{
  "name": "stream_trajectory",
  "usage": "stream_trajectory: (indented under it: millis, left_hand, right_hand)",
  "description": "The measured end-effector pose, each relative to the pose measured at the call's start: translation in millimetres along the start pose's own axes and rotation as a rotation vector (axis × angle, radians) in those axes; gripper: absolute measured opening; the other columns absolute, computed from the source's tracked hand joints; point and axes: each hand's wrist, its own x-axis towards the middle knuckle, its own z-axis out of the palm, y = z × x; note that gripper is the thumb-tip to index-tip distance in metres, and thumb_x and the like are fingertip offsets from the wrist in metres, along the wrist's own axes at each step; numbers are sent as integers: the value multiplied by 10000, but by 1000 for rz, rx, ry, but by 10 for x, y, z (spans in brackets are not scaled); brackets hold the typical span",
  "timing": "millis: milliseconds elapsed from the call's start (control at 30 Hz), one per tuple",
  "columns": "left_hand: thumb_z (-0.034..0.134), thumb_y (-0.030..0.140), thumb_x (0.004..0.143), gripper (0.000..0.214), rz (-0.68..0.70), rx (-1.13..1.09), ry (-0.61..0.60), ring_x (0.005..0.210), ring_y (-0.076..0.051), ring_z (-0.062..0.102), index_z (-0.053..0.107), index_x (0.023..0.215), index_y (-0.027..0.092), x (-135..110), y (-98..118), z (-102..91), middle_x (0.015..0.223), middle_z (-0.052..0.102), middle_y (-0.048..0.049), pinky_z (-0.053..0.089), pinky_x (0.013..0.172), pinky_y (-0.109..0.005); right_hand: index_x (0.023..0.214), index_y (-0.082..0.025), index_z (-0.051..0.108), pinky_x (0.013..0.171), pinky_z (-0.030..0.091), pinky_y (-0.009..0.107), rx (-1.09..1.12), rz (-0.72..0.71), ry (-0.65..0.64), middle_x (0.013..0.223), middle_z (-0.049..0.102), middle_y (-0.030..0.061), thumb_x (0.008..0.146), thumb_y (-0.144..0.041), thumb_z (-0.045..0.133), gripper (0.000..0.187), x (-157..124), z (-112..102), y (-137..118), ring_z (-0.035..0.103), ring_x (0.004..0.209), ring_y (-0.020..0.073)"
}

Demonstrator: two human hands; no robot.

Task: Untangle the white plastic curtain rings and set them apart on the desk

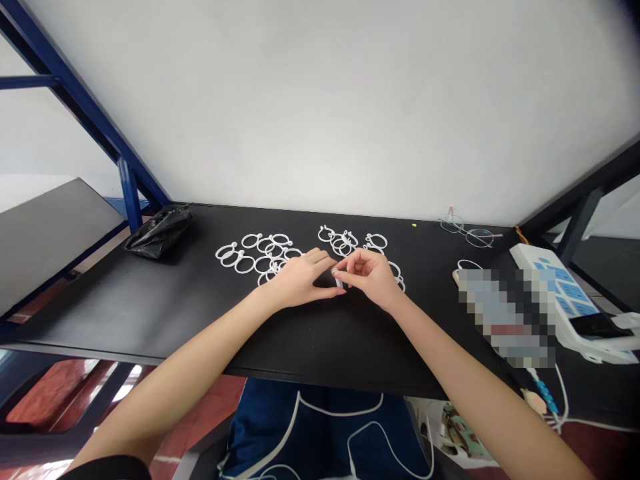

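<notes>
Over the black table (165, 293), my left hand (305, 277) and my right hand (369, 272) meet at a small white curtain ring (339, 281), seen edge-on. My left thumb and fingers are closed around its side. The thumb and forefinger of my right hand pinch its top end. Fingers hide most of the ring. Several white curtain rings (245, 265), each with a small eyelet, lie loosely heaped behind and left of my left hand. More white curtain rings (342, 245) lie behind and right of my right hand, some partly covered by it.
A black plastic bag (159, 232) lies at the back left. Eyeglasses (480, 237) rest at the back right. A blurred-out device (505, 320) with a cable and a white power strip (560, 293) occupy the right side. A white cable (390, 448) crosses my lap.
</notes>
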Motion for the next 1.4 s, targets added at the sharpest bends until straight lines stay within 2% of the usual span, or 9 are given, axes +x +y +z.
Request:
stream_trajectory:
  millis: [167,333,533,733,833,967,1200,1400]
  left_hand:
    - [618,497,858,361,-63,-121,17,777,-173,590,627,1035,182,0,43,16,882,636,-47,435,607,-263]
    - [668,423,827,384,-154,-390,85,887,-188,594,621,1128,189,25,43,-16,967,650,-60,487,597,-242]
    - [718,425,777,371,-343,-633,158,717,-123,545,661,1033,163,68,21,-96,886,595,-30,446,535,-213]
    - [647,436,831,324,-430,-879,59,557,-59,463,614,994,158,74,4,-100,858,577,-12,400,490,-194]
    - [569,408,884,255,-455,-933,0,537,-63,447,564,976,171,68,14,-69,759,529,20,386,479,-189]
    - [525,427,918,249,-442,-992,1,482,-55,346,518,919,178,68,35,-28,616,402,67,290,432,-172]
    - [544,469,907,313,-424,-860,1,478,-57,351,557,881,158,79,53,-58,595,451,49,279,435,-178]
    - [539,461,904,299,-439,-871,12,456,-57,325,549,859,165,67,30,-37,561,382,67,265,428,-180]
  right_hand:
    - [622,-184,517,466,459,229,90,5,7,801,724,23,603,-289,876,375,0,-4,-24,561,543,92]
    - [639,-187,498,458,450,232,151,-18,80,840,717,10,657,-287,850,367,20,-42,-37,502,481,56]
    - [690,-189,548,451,455,238,135,-10,153,820,702,9,629,-329,865,351,44,-74,-46,509,489,62]
    - [691,-196,539,424,456,239,89,33,113,770,694,9,602,-401,866,397,31,-37,-60,530,498,80]
    - [697,-197,539,425,460,237,82,33,95,776,698,10,597,-413,866,405,22,-17,-42,534,498,80]
    - [700,-194,538,433,453,230,102,35,71,779,708,11,592,-394,872,403,15,0,-18,545,509,83]
    - [678,-188,543,447,448,229,109,49,68,763,709,13,602,-355,874,378,3,6,-16,537,509,80]
    - [779,-181,674,455,472,244,5,51,48,747,653,4,634,-446,840,344,7,20,-36,505,491,74]
